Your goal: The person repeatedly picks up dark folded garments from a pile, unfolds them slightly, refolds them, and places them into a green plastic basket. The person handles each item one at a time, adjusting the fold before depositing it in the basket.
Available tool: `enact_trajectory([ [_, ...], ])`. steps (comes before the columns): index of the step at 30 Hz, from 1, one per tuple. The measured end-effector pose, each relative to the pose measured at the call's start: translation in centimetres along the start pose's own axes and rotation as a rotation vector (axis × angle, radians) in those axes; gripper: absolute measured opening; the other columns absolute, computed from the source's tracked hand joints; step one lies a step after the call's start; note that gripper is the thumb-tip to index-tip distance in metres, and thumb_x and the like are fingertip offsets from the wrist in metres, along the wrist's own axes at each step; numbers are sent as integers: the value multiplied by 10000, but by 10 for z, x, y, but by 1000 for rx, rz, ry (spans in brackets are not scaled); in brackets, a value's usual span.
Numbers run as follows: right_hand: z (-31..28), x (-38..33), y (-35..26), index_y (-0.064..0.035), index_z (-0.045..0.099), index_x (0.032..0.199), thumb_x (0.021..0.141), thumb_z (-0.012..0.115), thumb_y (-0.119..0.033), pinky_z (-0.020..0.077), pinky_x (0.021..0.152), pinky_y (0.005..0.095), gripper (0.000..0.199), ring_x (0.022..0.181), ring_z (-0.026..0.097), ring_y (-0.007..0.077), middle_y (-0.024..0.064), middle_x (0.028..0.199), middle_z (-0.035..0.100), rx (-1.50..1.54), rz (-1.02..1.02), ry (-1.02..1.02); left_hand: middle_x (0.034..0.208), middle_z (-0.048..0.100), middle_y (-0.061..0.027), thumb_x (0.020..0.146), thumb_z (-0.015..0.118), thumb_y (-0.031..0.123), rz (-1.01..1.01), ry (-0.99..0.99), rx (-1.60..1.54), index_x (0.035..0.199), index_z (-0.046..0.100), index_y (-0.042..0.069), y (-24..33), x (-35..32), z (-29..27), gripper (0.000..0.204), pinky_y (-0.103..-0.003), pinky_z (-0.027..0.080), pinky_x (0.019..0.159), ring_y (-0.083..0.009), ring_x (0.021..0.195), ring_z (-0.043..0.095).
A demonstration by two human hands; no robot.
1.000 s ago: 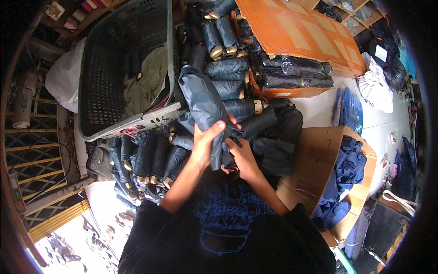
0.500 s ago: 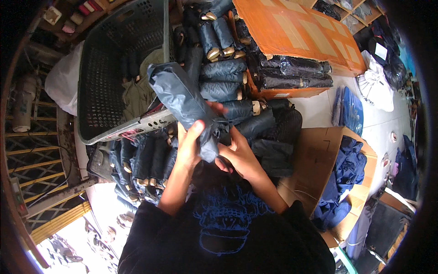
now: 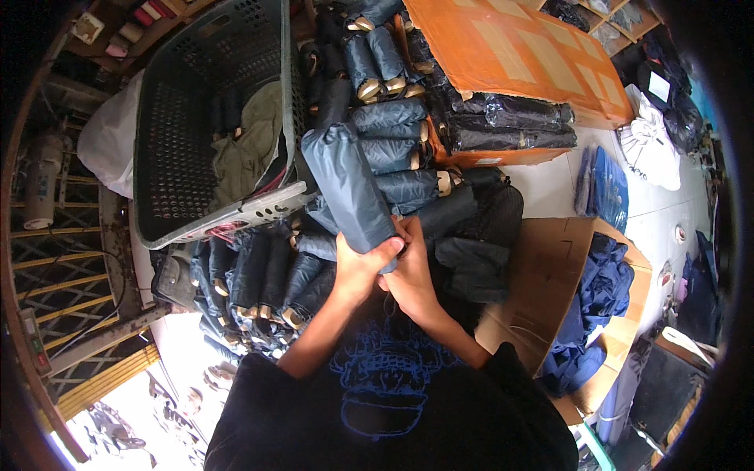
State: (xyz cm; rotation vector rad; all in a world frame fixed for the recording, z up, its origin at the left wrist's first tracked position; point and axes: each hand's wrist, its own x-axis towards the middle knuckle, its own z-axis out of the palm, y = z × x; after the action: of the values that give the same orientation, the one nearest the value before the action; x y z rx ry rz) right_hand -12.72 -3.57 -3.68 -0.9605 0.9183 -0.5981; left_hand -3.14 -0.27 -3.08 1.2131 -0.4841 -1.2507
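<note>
both-hand grip on grey cloth roll, lower end hidden

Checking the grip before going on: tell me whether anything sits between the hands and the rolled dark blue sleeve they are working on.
Nothing visible does. The left hand is wrapped around the lower end of the rolled dark blue sleeve, and the right hand presses against the same end, both in direct contact. The pile of similar rolls lies beneath.
</note>
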Motion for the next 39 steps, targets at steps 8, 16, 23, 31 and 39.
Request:
enact_trajectory([
  [8, -5, 9, 1, -11, 362, 1222, 887, 588, -56, 493, 699, 266, 407, 876, 570, 123, 83, 1028, 526, 179, -148, -352, 1112, 572, -182, 741, 724, 399, 266, -11, -203, 1230, 427, -26, 7, 12, -29, 713, -437, 444, 956, -332, 1110, 552],
  [16, 18, 1, 17, 28, 468, 1177, 861, 639, -88, 471, 852, 314, 378, 1006, 583, 166, 147, 1092, 583, -117, -313, -188, 998, 599, -113, 728, 751, 181, 127, 269, -231, 1102, 495, 5, -16, -21, -23, 486, -332, 475, 794, -190, 880, 593],
  [23, -51, 6, -7, -65, 611, 1019, 741, 747, -256, 489, 726, 396, 364, 858, 628, 312, 140, 916, 630, -949, -168, -322, 882, 638, -50, 612, 807, 81, 114, 236, 703, 1003, 590, -38, 14, -73, -112, 463, -280, 455, 736, -164, 784, 584],
  [31, -179, 8, 30, -112, 636, 934, 693, 775, -161, 422, 832, 559, 283, 1097, 488, 381, 106, 1091, 572, -1618, 166, 439, 1049, 571, -149, 568, 856, 223, -13, 117, 1677, 1092, 588, -3, 34, -111, -197, 630, -405, 420, 914, -321, 1035, 528],
  [39, -171, 15, -39, -18, 531, 808, 803, 688, -55, 413, 661, 260, 161, 717, 513, 99, 14, 691, 526, -805, -201, 86, 969, 574, -118, 689, 801, 279, 131, 22, 1430, 1126, 602, 32, 67, -79, -146, 539, -392, 422, 895, -298, 983, 538],
])
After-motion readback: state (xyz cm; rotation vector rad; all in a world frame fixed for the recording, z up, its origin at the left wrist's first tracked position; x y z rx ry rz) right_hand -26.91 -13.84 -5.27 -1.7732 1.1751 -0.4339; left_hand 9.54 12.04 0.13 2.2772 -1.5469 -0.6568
